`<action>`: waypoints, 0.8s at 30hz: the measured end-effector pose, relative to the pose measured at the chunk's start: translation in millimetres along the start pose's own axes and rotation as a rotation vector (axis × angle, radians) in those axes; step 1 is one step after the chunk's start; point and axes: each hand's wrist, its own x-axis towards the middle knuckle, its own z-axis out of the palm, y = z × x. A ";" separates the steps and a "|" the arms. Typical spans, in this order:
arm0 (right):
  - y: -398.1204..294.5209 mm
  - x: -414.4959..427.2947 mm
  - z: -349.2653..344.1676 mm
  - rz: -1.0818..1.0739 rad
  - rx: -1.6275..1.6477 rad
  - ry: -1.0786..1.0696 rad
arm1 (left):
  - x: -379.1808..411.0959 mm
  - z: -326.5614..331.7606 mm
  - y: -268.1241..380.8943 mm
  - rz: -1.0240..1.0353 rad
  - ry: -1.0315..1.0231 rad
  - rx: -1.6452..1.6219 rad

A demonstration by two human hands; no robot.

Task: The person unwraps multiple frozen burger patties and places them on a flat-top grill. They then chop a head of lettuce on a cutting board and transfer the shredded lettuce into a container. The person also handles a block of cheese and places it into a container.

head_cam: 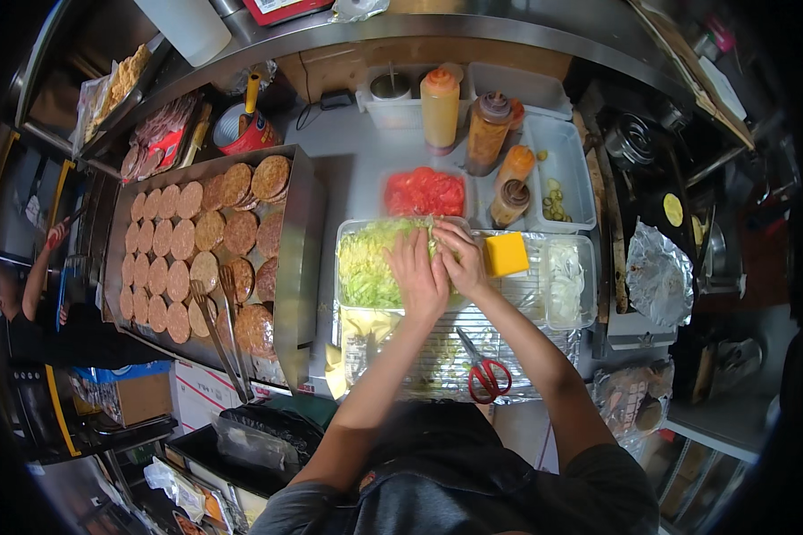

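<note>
A clear plastic container of shredded lettuce (371,264) lies in front of me. My left hand (420,277) rests palm down on the shreds, fingers stretched forward. Beside it my right hand (462,257) bends over the container's right end, its fingertips partly buried or hidden, so whether it grips any lettuce is unclear. Just right of that hand sits a stack of yellow cheese slices (506,254). Beyond the lettuce is a tub of sliced tomatoes (425,192). Red-handled scissors (487,380) lie on a foil-lined wire rack (435,364) below my wrists.
Left, a steel-walled griddle holds rows of burger patties (181,241), with metal tongs (221,328) across its near edge. Several sauce bottles (439,110) stand behind. Right are a tub of sliced onions (565,287) and a pickle tub (562,174). Another person's arm (37,274) shows far left.
</note>
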 end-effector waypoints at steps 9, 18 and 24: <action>-6.2 -10.8 8.5 -0.077 -0.315 -0.089 | -0.2 -19.5 -24.6 0.122 -0.131 0.229; -8.1 -15.4 8.2 -0.103 -0.666 -0.149 | -3.1 -8.2 -42.8 0.137 -0.224 0.286; 2.8 -22.3 12.6 -0.102 -0.774 -0.125 | -4.4 -0.5 -42.4 0.109 -0.292 0.391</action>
